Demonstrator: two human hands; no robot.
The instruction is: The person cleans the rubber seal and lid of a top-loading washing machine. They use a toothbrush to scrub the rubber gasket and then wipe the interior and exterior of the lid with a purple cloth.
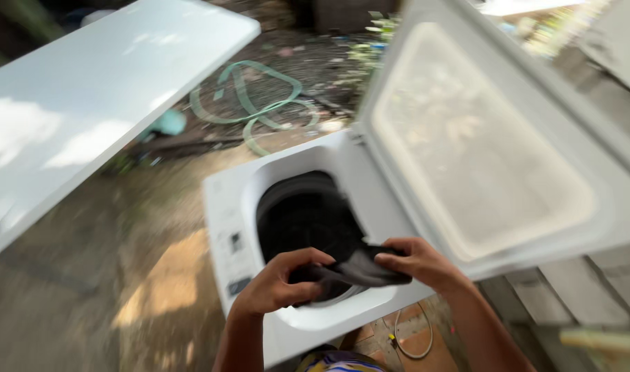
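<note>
A: Item one, far left?
B: White flat panel [87, 89], tilted, sunlit, over bare ground. Just right of it, a green hose [253, 103] coiled on the dirt.

A: Centre?
B: White top-loading washing machine [239, 227], its round drum opening [304, 213] dark inside. Lid [480, 138] raised and swung to the right, with a translucent inner window.

A: Hands?
B: Left hand [277, 282], fingers curled and clamped on one end of a dark cloth [359, 270]. Right hand [418, 262], likewise pinched on the other end. The two hands sit near each other, not touching, with the cloth bridging them.

A: Location of the cloth?
B: Held in the air directly above the near rim of the drum opening, not inside it.

A: Lower right?
B: Thin pale cord [415, 337] looped on reddish paving beside the machine. Grey planks [576, 282] further right.
</note>
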